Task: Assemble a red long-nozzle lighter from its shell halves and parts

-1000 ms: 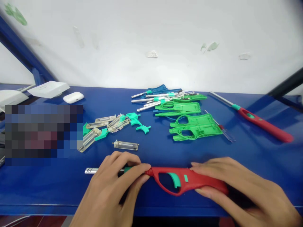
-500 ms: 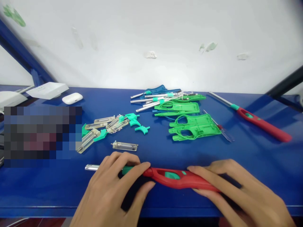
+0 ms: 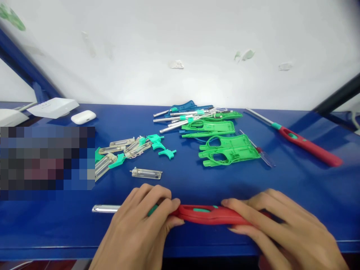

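A red long-nosed lighter with a green trigger lies level across both hands, near the table's front edge. Its silver tube points left. My left hand pinches it where the red body meets the green collar, thumb below and fingers above. The collar is mostly covered by those fingers. My right hand grips the red handle toward its right end, which the fingers hide. Just beyond my left hand lies a clear fuel tank.
Several clear tanks and green triggers lie at left centre. Green shell halves and silver tubes pile up at the back. Another red lighter rests at right. A white earbud case sits back left.
The lighter has rolled slightly, so its trigger opening looks narrower. More of its tube shows on the left. My left thumb has closed in against the body. The view has shifted slightly.
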The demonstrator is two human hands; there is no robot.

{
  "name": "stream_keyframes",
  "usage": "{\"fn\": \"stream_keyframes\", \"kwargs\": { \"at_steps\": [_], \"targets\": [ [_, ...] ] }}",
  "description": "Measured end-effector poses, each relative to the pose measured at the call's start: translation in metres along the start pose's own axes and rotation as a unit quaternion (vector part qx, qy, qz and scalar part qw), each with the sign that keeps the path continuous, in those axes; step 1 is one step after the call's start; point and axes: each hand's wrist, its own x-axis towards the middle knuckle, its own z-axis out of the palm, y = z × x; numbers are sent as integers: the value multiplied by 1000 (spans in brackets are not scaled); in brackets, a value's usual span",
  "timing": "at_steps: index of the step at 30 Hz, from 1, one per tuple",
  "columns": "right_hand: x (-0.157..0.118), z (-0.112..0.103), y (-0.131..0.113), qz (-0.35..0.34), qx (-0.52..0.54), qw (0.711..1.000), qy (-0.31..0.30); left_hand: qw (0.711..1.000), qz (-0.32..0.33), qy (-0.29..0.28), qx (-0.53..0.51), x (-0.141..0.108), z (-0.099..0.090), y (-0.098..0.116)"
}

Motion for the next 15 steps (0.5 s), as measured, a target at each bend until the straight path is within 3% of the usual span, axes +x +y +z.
{"fn": "stream_keyframes", "kwargs": {
  "at_steps": [15],
  "targets": [
    [-10,3,0,12,6,1000,-5,998,7,27,51,6,0,9]
  ]
}}
